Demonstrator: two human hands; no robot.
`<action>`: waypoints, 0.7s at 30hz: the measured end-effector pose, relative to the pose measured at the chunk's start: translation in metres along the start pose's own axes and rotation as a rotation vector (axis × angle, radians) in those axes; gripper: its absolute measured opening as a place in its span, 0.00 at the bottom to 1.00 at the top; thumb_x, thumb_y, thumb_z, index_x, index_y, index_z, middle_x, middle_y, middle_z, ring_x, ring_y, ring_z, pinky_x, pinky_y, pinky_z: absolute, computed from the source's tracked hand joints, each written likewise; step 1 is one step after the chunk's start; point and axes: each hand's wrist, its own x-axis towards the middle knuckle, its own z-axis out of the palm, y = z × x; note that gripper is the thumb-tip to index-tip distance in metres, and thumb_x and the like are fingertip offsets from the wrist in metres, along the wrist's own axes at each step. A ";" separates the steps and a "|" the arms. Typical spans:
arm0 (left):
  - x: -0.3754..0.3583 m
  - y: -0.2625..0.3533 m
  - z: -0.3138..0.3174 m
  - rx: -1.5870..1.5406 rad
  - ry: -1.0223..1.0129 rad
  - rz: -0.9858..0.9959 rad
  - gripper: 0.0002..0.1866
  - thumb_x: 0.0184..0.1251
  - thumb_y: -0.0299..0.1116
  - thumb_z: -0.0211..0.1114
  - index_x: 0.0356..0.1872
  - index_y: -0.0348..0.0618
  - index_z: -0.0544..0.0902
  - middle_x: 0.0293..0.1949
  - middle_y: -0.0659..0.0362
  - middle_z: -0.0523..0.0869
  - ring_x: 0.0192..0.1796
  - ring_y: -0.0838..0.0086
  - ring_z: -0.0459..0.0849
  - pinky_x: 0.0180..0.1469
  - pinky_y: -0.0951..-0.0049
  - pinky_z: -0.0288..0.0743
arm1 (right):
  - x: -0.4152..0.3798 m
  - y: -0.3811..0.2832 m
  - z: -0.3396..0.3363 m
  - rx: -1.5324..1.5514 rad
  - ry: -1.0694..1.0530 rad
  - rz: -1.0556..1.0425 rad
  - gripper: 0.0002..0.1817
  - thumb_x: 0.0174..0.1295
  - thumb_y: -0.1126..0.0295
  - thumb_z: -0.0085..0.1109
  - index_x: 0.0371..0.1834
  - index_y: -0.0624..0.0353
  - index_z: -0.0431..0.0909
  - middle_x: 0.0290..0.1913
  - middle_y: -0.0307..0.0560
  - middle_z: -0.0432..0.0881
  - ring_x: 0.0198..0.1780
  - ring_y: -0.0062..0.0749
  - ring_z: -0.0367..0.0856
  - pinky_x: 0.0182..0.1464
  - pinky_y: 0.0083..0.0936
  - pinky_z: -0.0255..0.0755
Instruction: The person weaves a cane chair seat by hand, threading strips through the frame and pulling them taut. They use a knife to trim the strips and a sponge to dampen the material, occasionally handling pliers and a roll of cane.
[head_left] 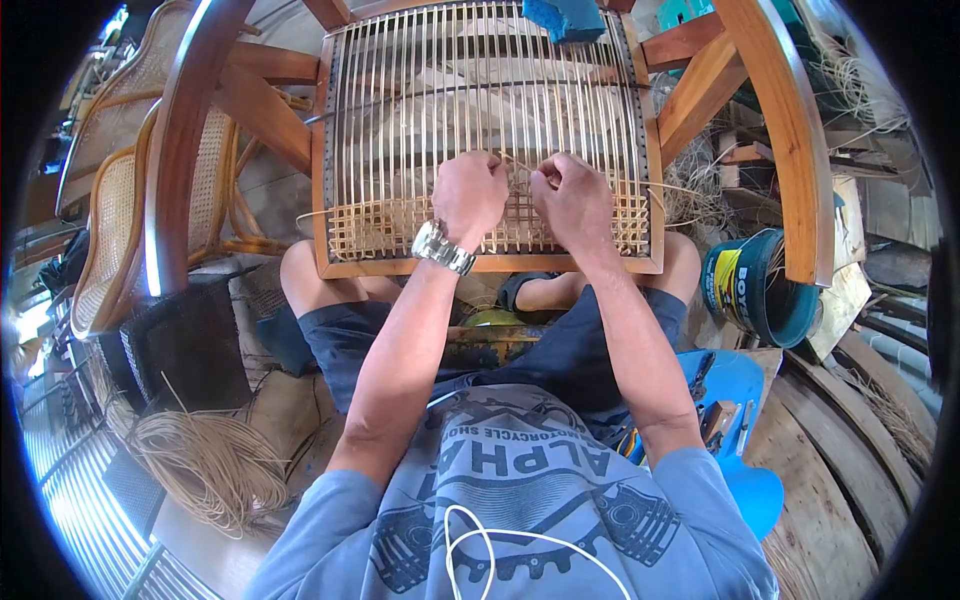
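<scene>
A wooden chair frame (322, 160) stands in front of me, its seat strung with pale cane strands (400, 100) running away from me. Nearest to my body, crosswise strands form a woven band (375, 222). My left hand (470, 195), with a metal watch (443, 247) at the wrist, is closed over the middle of the seat. Beside it, my right hand (578, 205) pinches thumb and forefinger together. A thin cane strand (516, 161) spans the small gap between both hands. The fingertips of the left hand are partly hidden.
A blue block (564, 20) lies on the far seat rail. Curved chair legs (185, 150) (795, 150) rise on both sides. Coiled cane (205, 465) lies at lower left, near rattan chair parts (120, 210). At right are a bucket (745, 285) and a blue stool (745, 400) holding tools.
</scene>
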 end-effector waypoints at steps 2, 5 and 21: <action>0.008 -0.007 -0.002 -0.160 -0.125 -0.073 0.13 0.69 0.37 0.67 0.36 0.36 0.92 0.29 0.48 0.91 0.31 0.63 0.91 0.36 0.63 0.83 | 0.000 0.000 -0.002 0.041 -0.035 0.047 0.08 0.63 0.66 0.61 0.35 0.59 0.85 0.37 0.50 0.87 0.39 0.47 0.87 0.43 0.41 0.80; 0.013 -0.020 -0.009 -0.487 -0.309 -0.174 0.15 0.71 0.36 0.66 0.42 0.32 0.90 0.24 0.56 0.89 0.25 0.78 0.84 0.28 0.74 0.75 | 0.000 0.002 -0.003 0.056 -0.061 0.038 0.07 0.61 0.68 0.62 0.35 0.59 0.85 0.36 0.50 0.86 0.39 0.46 0.87 0.43 0.41 0.80; 0.014 -0.024 0.000 -0.143 -0.050 0.029 0.14 0.67 0.34 0.60 0.32 0.36 0.90 0.22 0.53 0.89 0.26 0.68 0.89 0.35 0.67 0.82 | 0.005 0.002 0.007 0.031 -0.074 -0.008 0.09 0.65 0.64 0.64 0.37 0.59 0.85 0.36 0.50 0.87 0.39 0.46 0.88 0.44 0.40 0.79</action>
